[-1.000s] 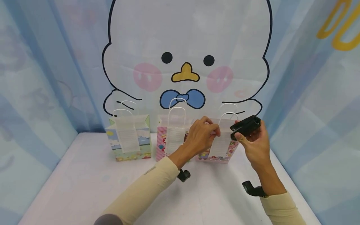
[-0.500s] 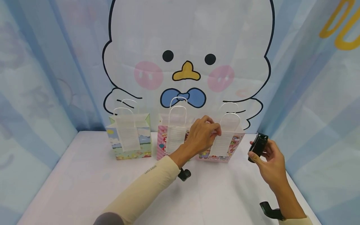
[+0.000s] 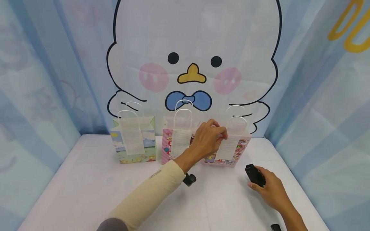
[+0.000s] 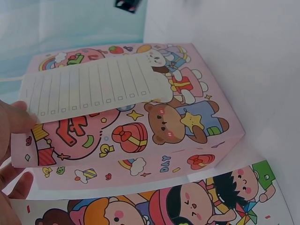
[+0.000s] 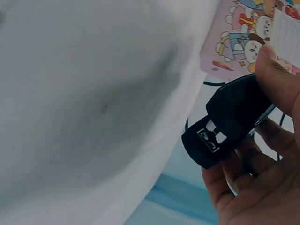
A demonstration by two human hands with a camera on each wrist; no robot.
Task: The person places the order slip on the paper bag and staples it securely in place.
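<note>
My left hand (image 3: 206,138) pinches the top edge of the right-hand pink paper gift bag (image 3: 242,149), where a lined checklist sheet (image 3: 226,148) lies against its front. In the left wrist view, the thumb presses one end of the checklist sheet (image 4: 93,89) onto the bag (image 4: 211,136), which is printed with a bear and gifts. A black stapler (image 3: 255,175) is gripped by my right hand (image 3: 271,189), in front and to the right of that bag. The right wrist view shows the stapler (image 5: 234,112) between thumb and fingers, with the fingertips partly hidden behind it.
A pink striped gift bag (image 3: 166,146) stands in the middle, partly behind the left forearm. Farther left is a landscape-printed bag (image 3: 148,141); both carry lined sheets. The white table (image 3: 86,186) ends at hanging curtains (image 3: 318,128) on each side and behind.
My right hand has carried the stapler away from the bag's top edge, first rightward, then down and toward me over the table's right side. The left hand has kept its place on the bag.
</note>
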